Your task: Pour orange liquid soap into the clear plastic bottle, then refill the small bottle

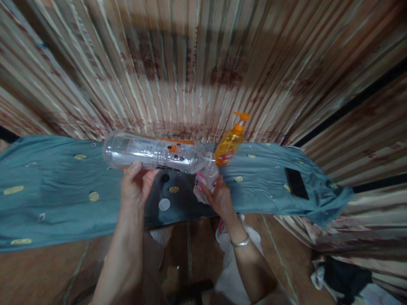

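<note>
My left hand (136, 182) is closed around the lower side of a large clear plastic bottle (149, 151) with an orange-printed label. The bottle is tipped nearly level, its neck pointing right. In my right hand (219, 195) is a smaller clear plastic bottle (210, 174) with a pink label, its fingers wrapped round the side. The large bottle's neck meets the top of the small one; whether they touch or sit slightly apart I cannot tell. Just behind stands an orange pump bottle (227, 146) with yellow-orange liquid. A round white cap (164, 204) lies near my left hand.
A teal patterned cloth (63, 182) covers the long narrow table. A black phone (296, 183) lies on it at the right. Pleated curtains (178, 76) hang close behind. Dark clothing (345, 277) lies on the tiled floor at lower right.
</note>
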Available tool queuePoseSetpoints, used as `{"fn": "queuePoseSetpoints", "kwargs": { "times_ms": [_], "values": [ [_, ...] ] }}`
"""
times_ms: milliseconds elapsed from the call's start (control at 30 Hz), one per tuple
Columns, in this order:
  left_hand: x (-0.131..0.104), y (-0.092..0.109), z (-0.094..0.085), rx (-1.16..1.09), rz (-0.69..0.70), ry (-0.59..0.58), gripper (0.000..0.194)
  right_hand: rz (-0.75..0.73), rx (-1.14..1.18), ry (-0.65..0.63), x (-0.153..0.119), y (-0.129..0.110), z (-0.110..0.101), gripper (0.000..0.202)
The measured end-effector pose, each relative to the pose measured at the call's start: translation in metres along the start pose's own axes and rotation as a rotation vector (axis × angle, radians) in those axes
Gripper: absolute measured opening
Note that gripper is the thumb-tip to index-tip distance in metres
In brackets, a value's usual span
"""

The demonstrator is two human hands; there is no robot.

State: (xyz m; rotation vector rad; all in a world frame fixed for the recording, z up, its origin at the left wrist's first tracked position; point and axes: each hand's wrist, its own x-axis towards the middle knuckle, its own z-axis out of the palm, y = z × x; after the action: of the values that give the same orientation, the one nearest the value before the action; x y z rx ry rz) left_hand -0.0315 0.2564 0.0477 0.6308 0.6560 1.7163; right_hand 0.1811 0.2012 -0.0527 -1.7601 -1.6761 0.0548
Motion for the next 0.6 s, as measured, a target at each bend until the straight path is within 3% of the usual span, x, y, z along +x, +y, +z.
{"fn": "queuePoseSetpoints", "kwargs": {
  "times_ms": [600],
  "values": [
    [-0.0005,0.0,0.0008,-0.019,0.0,-0.005,0.047,0.012,-0.019,0.006,-0.0007,0.0018,0.0025,0.06]
  ]
}}
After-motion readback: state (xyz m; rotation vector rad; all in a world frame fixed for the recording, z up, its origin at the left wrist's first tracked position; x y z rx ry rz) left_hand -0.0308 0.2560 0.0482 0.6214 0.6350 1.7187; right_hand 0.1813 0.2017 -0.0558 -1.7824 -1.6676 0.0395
